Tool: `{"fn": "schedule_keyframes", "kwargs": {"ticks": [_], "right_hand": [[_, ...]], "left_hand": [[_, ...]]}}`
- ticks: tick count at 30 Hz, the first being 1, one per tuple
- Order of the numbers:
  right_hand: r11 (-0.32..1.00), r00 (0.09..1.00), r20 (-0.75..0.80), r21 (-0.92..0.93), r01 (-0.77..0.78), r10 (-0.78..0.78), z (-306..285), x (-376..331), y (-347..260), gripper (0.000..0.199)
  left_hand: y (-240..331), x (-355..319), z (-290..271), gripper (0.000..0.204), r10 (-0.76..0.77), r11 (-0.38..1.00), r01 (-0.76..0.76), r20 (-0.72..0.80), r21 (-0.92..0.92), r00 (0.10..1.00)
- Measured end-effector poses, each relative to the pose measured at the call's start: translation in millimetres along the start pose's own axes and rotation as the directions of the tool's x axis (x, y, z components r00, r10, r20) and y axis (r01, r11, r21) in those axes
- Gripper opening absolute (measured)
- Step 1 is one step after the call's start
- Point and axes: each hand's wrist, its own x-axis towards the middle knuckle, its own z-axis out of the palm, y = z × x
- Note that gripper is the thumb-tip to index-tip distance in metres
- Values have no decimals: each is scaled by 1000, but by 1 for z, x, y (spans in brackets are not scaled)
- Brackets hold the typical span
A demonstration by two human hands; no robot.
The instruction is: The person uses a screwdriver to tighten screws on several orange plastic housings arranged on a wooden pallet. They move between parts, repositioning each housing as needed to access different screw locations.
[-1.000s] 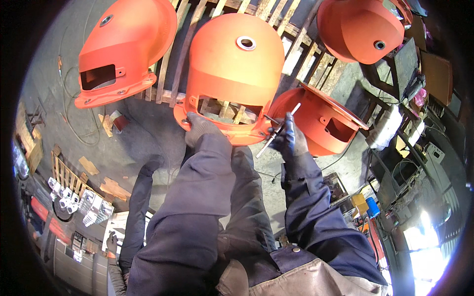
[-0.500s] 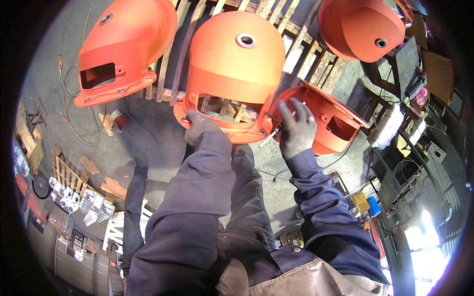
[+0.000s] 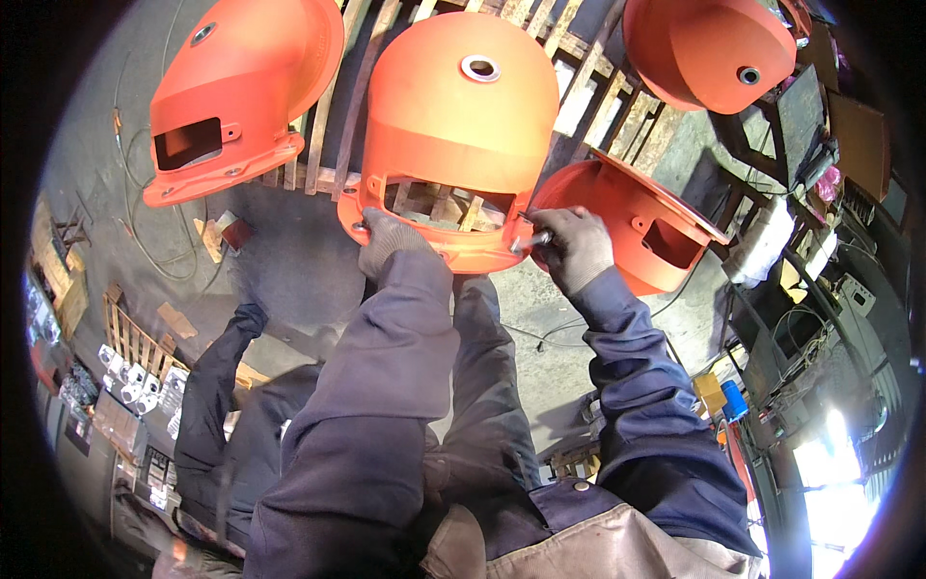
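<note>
A large orange cast housing point(image 3: 458, 106), domed with a round metal-rimmed hole and a rectangular opening, rests on a wooden slatted pallet. My left hand point(image 3: 394, 236), in a grey work glove, lies on the left corner of its near flange; the fingers curl against the edge and are partly hidden. My right hand point(image 3: 579, 249), gloved too, is closed around a slim metal hand tool point(image 3: 534, 241) at the flange's right corner. That tool's exact kind I cannot make out. Just beyond this hand sits another orange housing point(image 3: 603, 212), tilted, with a rectangular opening.
More orange housings stand at the left point(image 3: 241, 87) and upper right point(image 3: 709, 53). Pallet slats point(image 3: 352, 96) run beneath. Hoses point(image 3: 130, 174) lie on the left floor. Another person's legs point(image 3: 217, 405) and hand point(image 3: 145, 521) are at lower left. A blue cylinder point(image 3: 734, 400) stands right.
My right hand has closed around the metal tool and turned it at the flange corner; its fingers were spread before. My left hand stays put. The other person has come further into view.
</note>
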Motion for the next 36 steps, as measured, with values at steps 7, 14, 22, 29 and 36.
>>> {"fn": "schedule_keyframes", "kwargs": {"ticks": [7,14,22,29,36], "right_hand": [[913,975,-182,-406,45,-129,0,-21,-7,60],[46,645,329,869,-493,690,28,-18,-7,41],[987,983,-93,-8,-160,159,11,-12,0,32],[929,937,-345,-361,-85,-48,2,-19,-7,58],[-205,647,457,880,-429,610,32,-16,-7,56]], "left_hand": [[-5,9,2,67,31,999,-31,-10,-27,999],[-13,15,9,67,64,993,-64,-11,-103,998],[-10,12,7,67,95,991,-94,4,-97,995],[-8,4,7,67,74,994,-74,-2,-74,997],[-7,-1,6,68,54,997,-54,-11,-54,998]]}}
